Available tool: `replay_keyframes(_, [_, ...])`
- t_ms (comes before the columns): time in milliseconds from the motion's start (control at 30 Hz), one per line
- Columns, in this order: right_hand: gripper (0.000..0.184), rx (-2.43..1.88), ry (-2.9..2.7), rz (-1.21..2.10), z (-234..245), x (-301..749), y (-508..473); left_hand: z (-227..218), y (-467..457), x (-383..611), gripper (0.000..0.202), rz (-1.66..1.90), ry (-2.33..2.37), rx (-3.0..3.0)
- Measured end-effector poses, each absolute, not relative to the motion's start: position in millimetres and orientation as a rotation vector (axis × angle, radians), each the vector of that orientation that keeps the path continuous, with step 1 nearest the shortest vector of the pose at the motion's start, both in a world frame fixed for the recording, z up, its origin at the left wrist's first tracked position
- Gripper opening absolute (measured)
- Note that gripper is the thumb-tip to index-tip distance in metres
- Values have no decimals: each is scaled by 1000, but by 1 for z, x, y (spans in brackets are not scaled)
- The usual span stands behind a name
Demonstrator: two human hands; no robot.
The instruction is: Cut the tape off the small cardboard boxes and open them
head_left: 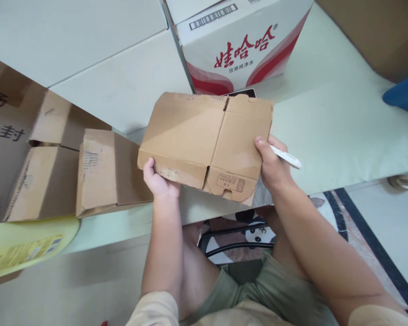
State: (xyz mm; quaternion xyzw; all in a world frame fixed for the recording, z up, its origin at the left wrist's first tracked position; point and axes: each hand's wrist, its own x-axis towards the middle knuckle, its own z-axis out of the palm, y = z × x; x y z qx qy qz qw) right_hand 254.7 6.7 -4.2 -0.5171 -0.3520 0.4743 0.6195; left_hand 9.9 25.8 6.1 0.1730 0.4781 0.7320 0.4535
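Note:
A flattened brown cardboard box (187, 129) is held up, slightly tilted, over the pale green table. At its near left corner my left hand (160, 182) grips it, thumb on the face and fingers hidden beneath. My right hand (275, 163) pinches the right edge, thumb on top. A slim white tool (285, 157), perhaps a utility knife, also sticks out of my right hand; its front part is hidden. Behind the cardboard, a dark flat item (246, 93) shows only its corner.
Folded brown boxes (98, 170) stand at the left, beside a yellow package (30, 246). A white and red water carton (241, 50) stands at the back next to large white boxes (122, 81). At the far right is a blue object (404, 95). My legs are below the table edge.

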Motion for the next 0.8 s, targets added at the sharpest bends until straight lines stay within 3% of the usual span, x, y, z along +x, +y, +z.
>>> replay_keyframes(800, [37,-1215,-830,1106,-6,253,6,6,26,11,40,1815,1177,392])
